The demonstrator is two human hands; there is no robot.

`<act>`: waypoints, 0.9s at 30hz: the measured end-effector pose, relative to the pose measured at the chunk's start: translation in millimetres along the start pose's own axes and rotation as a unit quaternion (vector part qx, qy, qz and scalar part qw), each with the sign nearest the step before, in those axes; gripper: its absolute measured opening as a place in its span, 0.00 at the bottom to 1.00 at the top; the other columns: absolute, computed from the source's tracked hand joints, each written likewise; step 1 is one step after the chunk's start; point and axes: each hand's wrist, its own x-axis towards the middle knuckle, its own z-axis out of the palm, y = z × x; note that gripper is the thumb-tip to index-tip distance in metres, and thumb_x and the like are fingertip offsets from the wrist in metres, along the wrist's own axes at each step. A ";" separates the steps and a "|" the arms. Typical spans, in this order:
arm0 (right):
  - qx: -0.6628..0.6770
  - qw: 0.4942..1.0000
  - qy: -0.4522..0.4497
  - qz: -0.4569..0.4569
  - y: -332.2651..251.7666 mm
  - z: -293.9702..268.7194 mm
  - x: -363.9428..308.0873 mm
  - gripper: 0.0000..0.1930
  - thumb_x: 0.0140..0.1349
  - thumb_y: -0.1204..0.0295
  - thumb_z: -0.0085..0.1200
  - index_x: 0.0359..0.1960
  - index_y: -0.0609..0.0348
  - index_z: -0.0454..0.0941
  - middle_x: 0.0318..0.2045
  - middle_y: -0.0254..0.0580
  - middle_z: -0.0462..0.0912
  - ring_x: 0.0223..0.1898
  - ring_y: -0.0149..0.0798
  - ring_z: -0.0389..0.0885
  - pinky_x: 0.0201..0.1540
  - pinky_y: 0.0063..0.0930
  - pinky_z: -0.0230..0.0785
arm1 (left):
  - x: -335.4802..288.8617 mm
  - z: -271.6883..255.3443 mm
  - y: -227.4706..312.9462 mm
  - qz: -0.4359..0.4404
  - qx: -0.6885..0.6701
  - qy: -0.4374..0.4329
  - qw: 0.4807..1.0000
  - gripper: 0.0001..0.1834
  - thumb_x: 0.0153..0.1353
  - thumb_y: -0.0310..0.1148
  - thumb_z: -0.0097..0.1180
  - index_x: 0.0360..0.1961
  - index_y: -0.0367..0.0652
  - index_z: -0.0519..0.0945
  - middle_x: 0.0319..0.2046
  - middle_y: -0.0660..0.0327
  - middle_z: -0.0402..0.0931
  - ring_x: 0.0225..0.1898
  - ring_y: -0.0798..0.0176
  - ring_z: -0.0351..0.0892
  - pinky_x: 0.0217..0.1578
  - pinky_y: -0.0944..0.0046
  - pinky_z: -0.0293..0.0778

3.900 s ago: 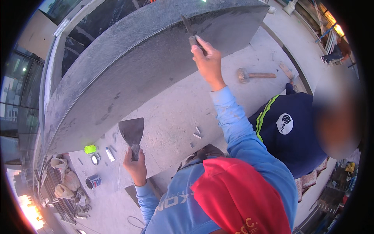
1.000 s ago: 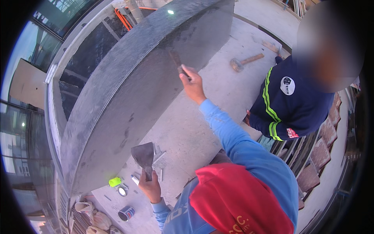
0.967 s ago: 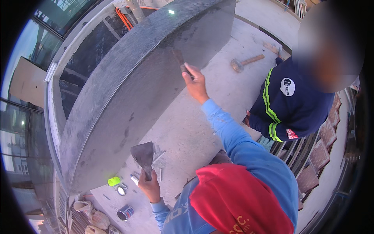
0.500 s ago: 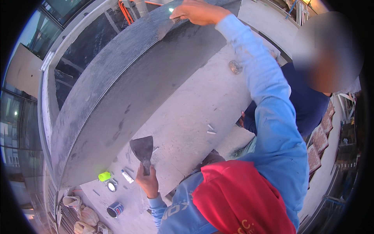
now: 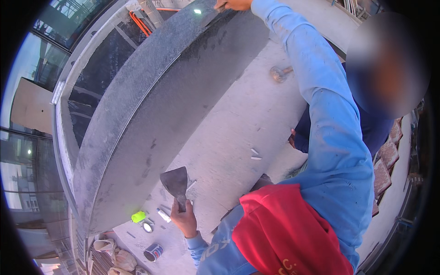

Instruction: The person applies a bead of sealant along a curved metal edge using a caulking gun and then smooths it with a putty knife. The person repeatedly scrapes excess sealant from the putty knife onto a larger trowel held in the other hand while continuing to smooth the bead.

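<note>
My left hand (image 5: pixel 184 223) grips the handle of a wide putty knife (image 5: pixel 175 180), its dark blade pointing up and away from me, clear of the curved surface. At the top of the view my right hand (image 5: pixel 238 4) reaches far out over a long, curved grey stone-like piece (image 5: pixel 160 107). Its fingers are closed on a small flat thing pressed near the piece's upper edge; the frame edge cuts it off, so its kind cannot be told. Dark, wet-looking patches show on the grey face below that hand.
A co-worker in dark blue (image 5: pixel 366 120) is close at my right. At lower left are a small can (image 5: pixel 153 252), a white tube (image 5: pixel 163 215), a yellow-green object (image 5: pixel 138 217) and plastic bags (image 5: pixel 124 260). A rounded tool (image 5: pixel 277 74) lies beyond; reddish slabs (image 5: pixel 387 152) stand far right.
My right hand has moved up and slightly right along the curved edge, now partly out of view. The view has shifted somewhat; my left hand still holds the putty knife.
</note>
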 end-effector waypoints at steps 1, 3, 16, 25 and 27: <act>-0.026 0.998 0.030 0.044 7.9 0.3 -5.0 0.13 0.61 0.75 0.53 0.45 0.51 0.86 0.43 0.49 0.88 0.47 0.55 0.86 0.48 0.49 0.76 | 0.4 0.7 0.0 0.003 0.004 0.002 1.000 0.25 0.58 0.27 0.66 0.53 0.18 0.80 0.38 0.43 0.86 0.38 0.54 0.85 0.43 0.58 0.79; -0.077 0.984 0.086 0.133 18.7 -5.9 -18.7 0.14 0.60 0.76 0.53 0.46 0.51 0.86 0.42 0.50 0.88 0.47 0.56 0.86 0.47 0.48 0.76 | 1.2 0.4 -1.4 0.007 0.012 0.005 1.000 0.25 0.58 0.26 0.66 0.53 0.19 0.80 0.38 0.44 0.86 0.38 0.55 0.85 0.43 0.59 0.79; 0.628 0.476 0.457 0.412 -195.6 191.5 -62.8 0.20 0.71 0.74 0.58 0.62 0.67 0.79 0.46 0.40 0.86 0.36 0.29 0.80 0.40 0.27 0.75 | 14.8 -6.5 10.3 0.086 0.007 -0.018 0.996 0.22 0.57 0.25 0.67 0.52 0.23 0.82 0.36 0.46 0.86 0.35 0.59 0.85 0.41 0.61 0.79; 0.455 0.689 0.460 0.328 -273.0 192.1 -37.4 0.18 0.70 0.75 0.58 0.59 0.70 0.80 0.58 0.54 0.83 0.59 0.43 0.81 0.60 0.30 0.71 | -4.1 -36.3 -13.5 0.025 0.032 -0.033 0.999 0.22 0.59 0.25 0.66 0.54 0.24 0.81 0.36 0.49 0.87 0.38 0.62 0.86 0.41 0.62 0.79; 0.451 0.693 0.462 0.321 -292.3 185.8 -38.3 0.16 0.68 0.76 0.59 0.55 0.69 0.82 0.54 0.58 0.84 0.56 0.52 0.83 0.60 0.36 0.73 | -6.3 -38.3 -17.1 0.039 0.013 -0.036 0.998 0.22 0.59 0.25 0.66 0.54 0.24 0.81 0.36 0.49 0.87 0.38 0.62 0.86 0.41 0.62 0.79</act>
